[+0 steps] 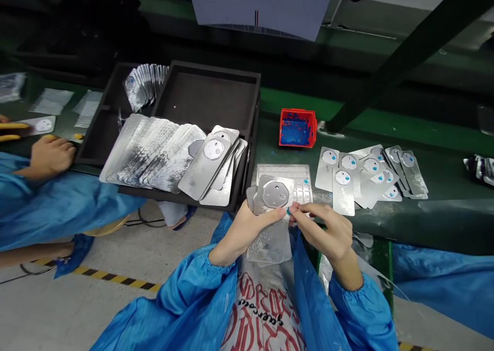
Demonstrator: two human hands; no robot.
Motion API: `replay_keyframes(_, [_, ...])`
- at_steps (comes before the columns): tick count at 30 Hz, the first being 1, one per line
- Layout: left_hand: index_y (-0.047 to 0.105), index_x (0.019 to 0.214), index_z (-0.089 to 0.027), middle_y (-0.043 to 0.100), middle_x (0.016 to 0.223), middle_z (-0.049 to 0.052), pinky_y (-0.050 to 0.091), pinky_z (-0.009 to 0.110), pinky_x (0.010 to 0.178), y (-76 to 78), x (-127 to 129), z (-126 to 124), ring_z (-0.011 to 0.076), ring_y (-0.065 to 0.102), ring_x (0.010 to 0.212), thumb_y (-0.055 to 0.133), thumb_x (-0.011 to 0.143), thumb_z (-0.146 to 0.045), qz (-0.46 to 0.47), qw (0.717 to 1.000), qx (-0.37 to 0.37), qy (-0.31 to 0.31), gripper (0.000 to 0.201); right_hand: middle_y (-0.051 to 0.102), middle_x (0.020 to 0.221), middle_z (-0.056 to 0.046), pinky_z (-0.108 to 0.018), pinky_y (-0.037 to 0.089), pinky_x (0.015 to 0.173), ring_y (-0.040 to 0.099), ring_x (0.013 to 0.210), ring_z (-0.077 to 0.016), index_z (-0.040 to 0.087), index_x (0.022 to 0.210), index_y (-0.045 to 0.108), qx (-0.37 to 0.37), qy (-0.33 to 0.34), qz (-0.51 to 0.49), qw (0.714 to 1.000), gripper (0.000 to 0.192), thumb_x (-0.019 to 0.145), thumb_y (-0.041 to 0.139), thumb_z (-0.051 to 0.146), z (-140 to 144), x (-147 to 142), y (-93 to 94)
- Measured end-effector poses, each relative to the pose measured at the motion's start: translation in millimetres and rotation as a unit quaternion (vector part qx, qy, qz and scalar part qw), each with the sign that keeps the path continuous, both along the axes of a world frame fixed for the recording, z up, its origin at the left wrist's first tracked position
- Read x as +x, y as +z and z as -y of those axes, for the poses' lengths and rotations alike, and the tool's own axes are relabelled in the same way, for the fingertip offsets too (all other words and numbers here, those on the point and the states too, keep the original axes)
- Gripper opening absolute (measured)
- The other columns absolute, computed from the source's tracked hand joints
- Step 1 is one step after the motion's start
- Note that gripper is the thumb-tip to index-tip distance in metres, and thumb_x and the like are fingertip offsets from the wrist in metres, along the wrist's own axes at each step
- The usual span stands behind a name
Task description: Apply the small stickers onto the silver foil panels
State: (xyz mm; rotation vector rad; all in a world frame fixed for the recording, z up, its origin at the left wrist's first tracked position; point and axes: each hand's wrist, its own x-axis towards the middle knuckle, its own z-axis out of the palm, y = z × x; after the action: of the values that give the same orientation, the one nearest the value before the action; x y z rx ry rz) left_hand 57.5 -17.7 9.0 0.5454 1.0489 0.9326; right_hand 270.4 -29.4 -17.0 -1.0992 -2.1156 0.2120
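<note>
My left hand grips a few flat silver metal plates, thumb on top. The uppermost plate carries an octagonal grey disc with small holes. At the plate's right edge, my right hand pinches a small blue piece between thumb and fingertips. Just beyond both hands lies a clear gridded tray, partly covered by the plates. Behind it stands a red bin holding small blue pieces. On the right, several plates with white discs and blue dots lie overlapped on the bench.
A black tray on the left bears a long fanned row of silver plates. Further left, another person's hand rests by yellow-handled pliers. A green post slants above the bench; a blue sleeve shows at right.
</note>
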Motion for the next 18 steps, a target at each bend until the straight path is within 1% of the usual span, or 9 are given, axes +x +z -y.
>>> replay_keyframes(2, [0.083,0.098,-0.017,0.086,0.100,0.009,0.064,0.033,0.082,-1.9,2,1,0.0263,0.080,0.092,0.100,0.069,-0.036,-0.013,1.000,-0.002,0.017,0.039,0.083,0.099,-0.006,-0.030,0.071,0.072,0.082,0.084,-0.0201,0.038,0.116,0.087,0.019,-0.005,0.037,0.999,0.029,0.104,0.071,0.018,-1,0,1.9])
replay_keyframes(4, [0.083,0.097,-0.017,0.087,0.099,0.009,0.064,0.034,0.084,-1.7,4,1,0.0269,0.081,0.094,0.100,0.069,-0.034,-0.018,0.999,-0.006,0.034,0.037,0.083,0.100,-0.007,-0.029,0.069,0.067,0.079,0.077,-0.0183,0.035,0.117,0.087,0.056,-0.013,0.059,0.997,0.029,0.104,0.068,0.018,-2,-5,5.5])
replay_keyframes(7, [0.085,0.097,-0.017,0.088,0.101,0.009,0.065,0.036,0.090,1.0,7,1,0.0289,0.082,0.100,0.099,0.068,-0.031,-0.003,0.998,-0.006,0.058,0.036,0.081,0.102,-0.008,-0.027,0.068,0.064,0.076,0.074,-0.0160,0.031,0.124,0.084,0.088,-0.040,0.036,0.995,0.034,0.100,0.067,0.013,-1,-18,8.4])
replay_keyframes(9, [0.086,0.098,-0.016,0.088,0.103,0.010,0.065,0.038,0.094,2.3,8,0,0.0302,0.083,0.103,0.100,0.067,-0.032,0.009,0.997,-0.009,0.070,0.037,0.080,0.101,-0.007,-0.026,0.068,0.065,0.076,0.076,-0.0158,0.030,0.125,0.083,0.071,-0.063,-0.004,0.995,0.036,0.100,0.067,0.010,0,-27,7.5])
replay_keyframes(11, [0.086,0.100,-0.015,0.088,0.105,0.011,0.066,0.039,0.094,2.0,9,-1,0.0313,0.083,0.104,0.100,0.067,-0.033,0.008,0.997,-0.016,0.078,0.040,0.079,0.100,-0.006,-0.027,0.068,0.065,0.077,0.077,-0.0161,0.031,0.122,0.084,0.042,-0.080,-0.042,0.995,0.035,0.101,0.067,0.009,2,-35,5.7])
replay_keyframes(13, [0.086,0.101,-0.015,0.088,0.107,0.012,0.066,0.039,0.095,0.4,10,-2,0.0315,0.083,0.105,0.098,0.068,-0.034,0.001,0.997,-0.019,0.080,0.039,0.079,0.101,-0.007,-0.030,0.069,0.066,0.078,0.080,-0.0183,0.031,0.119,0.085,0.014,-0.090,-0.071,0.993,0.031,0.101,0.067,0.011,3,-40,4.9])
replay_keyframes(15, [0.086,0.100,-0.015,0.088,0.106,0.012,0.065,0.038,0.095,-2.0,11,-1,0.0304,0.083,0.105,0.097,0.069,-0.032,-0.014,0.996,-0.012,0.086,0.037,0.079,0.103,-0.008,-0.034,0.069,0.069,0.079,0.087,-0.0210,0.029,0.117,0.085,-0.008,-0.103,-0.103,0.989,0.027,0.102,0.068,0.014,4,-44,5.8])
replay_keyframes(18, [0.084,0.097,-0.016,0.088,0.104,0.010,0.065,0.036,0.094,-6.9,13,1,0.0279,0.083,0.101,0.096,0.069,-0.030,-0.044,0.994,0.004,0.105,0.034,0.078,0.101,-0.008,-0.033,0.068,0.066,0.078,0.090,-0.0219,0.027,0.107,0.085,-0.042,-0.136,-0.155,0.978,0.018,0.101,0.073,0.016,3,-49,8.6])
